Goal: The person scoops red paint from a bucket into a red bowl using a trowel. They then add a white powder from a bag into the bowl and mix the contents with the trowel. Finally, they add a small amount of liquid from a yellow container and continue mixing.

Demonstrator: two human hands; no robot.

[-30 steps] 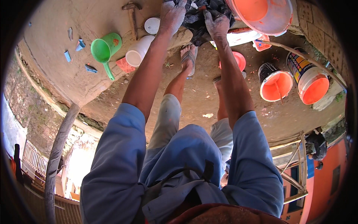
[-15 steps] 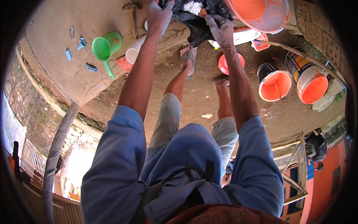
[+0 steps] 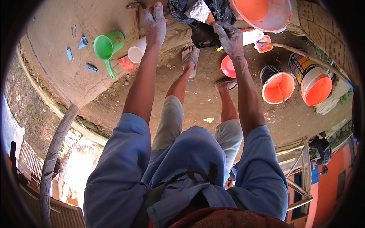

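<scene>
At the top of the head view, a black plastic bag (image 3: 203,34) lies spread with a whitish, powdery lump (image 3: 197,10) on it. My right hand (image 3: 230,38), dusted grey, pinches the near right edge of the bag. A bit of brownish orange (image 3: 210,19) shows beside the lump; what it is I cannot make out. My left hand (image 3: 155,26), also dusty, is off to the left of the bag, above the ledge. Its fingers look drawn together, and whatever they may hold is hidden. A hammer (image 3: 136,19) lies just left of that hand.
A green dipper (image 3: 108,45) and a white cup (image 3: 137,51) lie on the earthen ledge with blue scraps (image 3: 83,42). Top right stands a large tub of orange paint (image 3: 262,19). Orange-lined buckets (image 3: 278,87) (image 3: 316,89) and a red dish (image 3: 232,66) are on the ground.
My left hand has let go of the bag and moved left, away from it. My right hand stays on the bag's edge. More of the whitish lump shows now.
</scene>
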